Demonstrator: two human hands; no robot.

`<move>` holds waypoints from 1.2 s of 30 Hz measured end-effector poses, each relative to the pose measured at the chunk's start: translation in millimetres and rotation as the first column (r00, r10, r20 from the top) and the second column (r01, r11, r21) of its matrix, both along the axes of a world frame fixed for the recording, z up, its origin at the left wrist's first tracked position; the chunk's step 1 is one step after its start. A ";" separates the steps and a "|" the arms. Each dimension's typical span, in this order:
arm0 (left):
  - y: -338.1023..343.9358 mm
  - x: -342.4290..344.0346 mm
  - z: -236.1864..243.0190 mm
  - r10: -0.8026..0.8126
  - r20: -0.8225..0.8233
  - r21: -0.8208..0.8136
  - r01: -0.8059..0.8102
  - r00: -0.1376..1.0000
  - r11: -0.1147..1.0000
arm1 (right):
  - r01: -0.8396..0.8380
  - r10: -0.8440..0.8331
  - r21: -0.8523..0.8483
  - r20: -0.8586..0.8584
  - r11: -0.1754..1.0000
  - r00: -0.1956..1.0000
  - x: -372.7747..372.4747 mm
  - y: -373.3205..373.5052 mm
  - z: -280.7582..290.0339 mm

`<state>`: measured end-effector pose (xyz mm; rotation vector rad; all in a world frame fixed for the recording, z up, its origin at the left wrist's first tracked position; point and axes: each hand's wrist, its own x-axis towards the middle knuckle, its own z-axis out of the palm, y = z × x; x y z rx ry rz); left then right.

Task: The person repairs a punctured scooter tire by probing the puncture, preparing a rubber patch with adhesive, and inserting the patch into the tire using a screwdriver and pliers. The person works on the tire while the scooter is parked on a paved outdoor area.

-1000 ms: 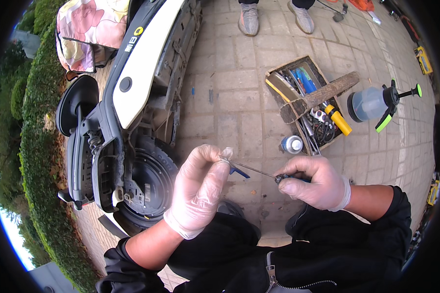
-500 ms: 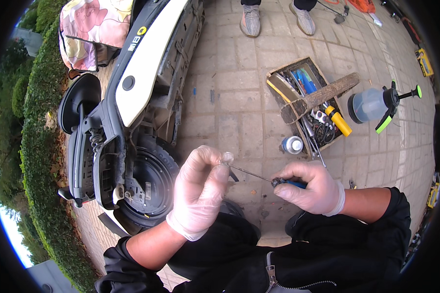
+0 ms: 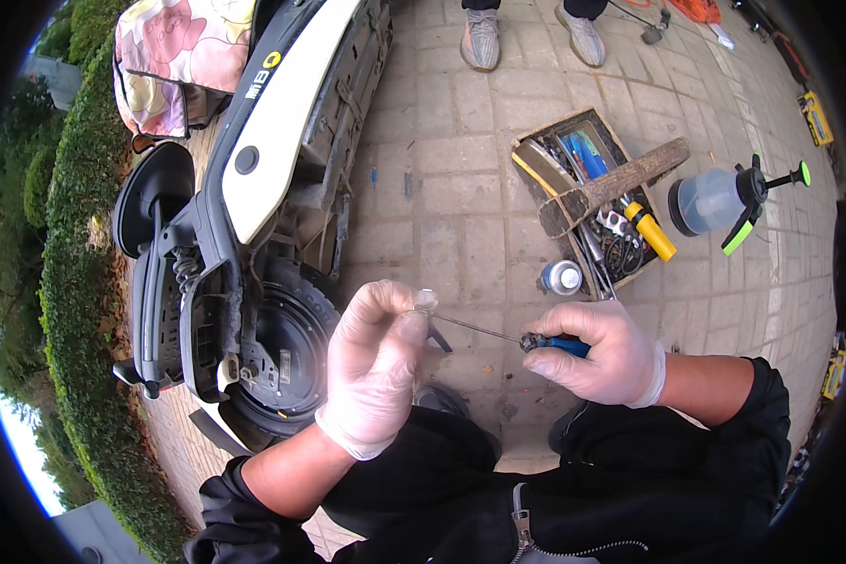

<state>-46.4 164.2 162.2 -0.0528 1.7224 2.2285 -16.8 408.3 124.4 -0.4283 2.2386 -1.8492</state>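
My left hand [image 3: 371, 367], in a translucent glove, pinches the far end of a thin metal rod [image 3: 470, 326]. My gloved right hand [image 3: 602, 352] is closed around a blue-handled tool [image 3: 564, 348] with a dark, grimy head, from which the rod extends. A small dark blue piece [image 3: 438, 338] shows just behind my left fingertips; I cannot tell what it is. Left of my hands lies a white and black scooter [image 3: 268, 188] with its black wheel [image 3: 282, 367] exposed.
A wooden toolbox [image 3: 540, 141] of tools, a silver can [image 3: 562, 278] and a pump sprayer [image 3: 710, 202] stand on the paving. Another person's shoes [image 3: 481, 39] are at the top. A floral cover [image 3: 179, 47], hedge [image 3: 80, 301], orange item [image 3: 694, 9] and yellow cases [image 3: 815, 117] lie around the edges.
Both hands have shifted slightly left with the rod and tool. More of the blue handle shows in my right hand.
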 end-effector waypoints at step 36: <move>-4.8 -13.3 -12.2 0.016 0.262 -0.266 0.057 0.965 0.962 | 0.175 -0.027 0.362 -0.379 0.916 0.925 -2.4 -1.1 -24.7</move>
